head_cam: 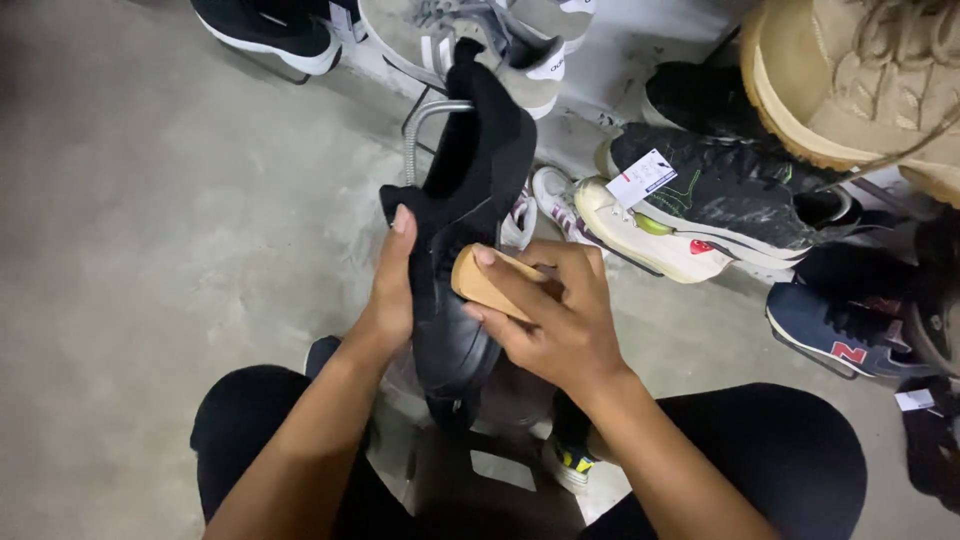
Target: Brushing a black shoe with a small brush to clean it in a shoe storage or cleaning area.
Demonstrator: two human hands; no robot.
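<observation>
A black shoe (470, 180) is held upright in the middle of the view, its glossy toe pointing down toward my lap. My left hand (392, 280) grips the shoe along its left side. My right hand (550, 310) holds a small wooden-backed brush (490, 285) pressed against the shoe's right side near the toe. My knees in black trousers frame the bottom of the view.
Several shoes lie on the grey concrete floor (150, 220): a white sneaker with a paper tag (650, 230), a black sneaker (730, 180), a navy one (840, 335), a tan boot (860, 80), and grey and black sneakers at the top. A metal stand (425, 125) rises behind the held shoe.
</observation>
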